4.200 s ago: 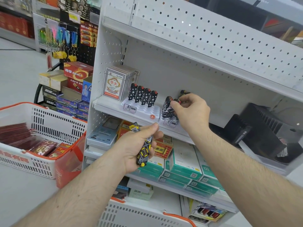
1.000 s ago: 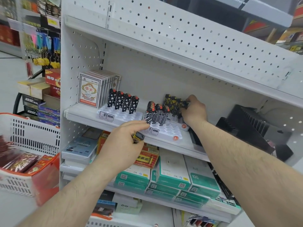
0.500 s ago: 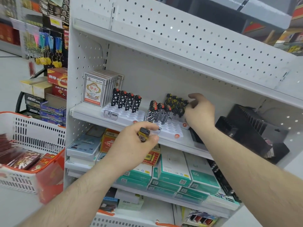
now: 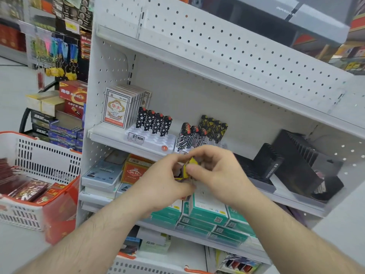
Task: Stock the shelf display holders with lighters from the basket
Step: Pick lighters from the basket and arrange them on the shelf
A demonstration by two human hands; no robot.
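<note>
Both hands together below the shelf (image 4: 110, 135): left hand (image 4: 164, 182) and right hand (image 4: 215, 173) pinch one yellow lighter (image 4: 188, 168). Left holder (image 4: 152, 138): 4 star lighters (image 4: 154, 122). Right holder: count unclear. Basket (image 4: 39, 155) at left.

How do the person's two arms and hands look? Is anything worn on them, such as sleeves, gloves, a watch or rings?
Both forearms are bare as far as the frame shows, with visible hair and no sleeve in view. The left hand and the right hand wear no gloves. No watch or bracelet shows at either wrist. No ring is visible on the fingers, though they are somewhat blurred.
</note>
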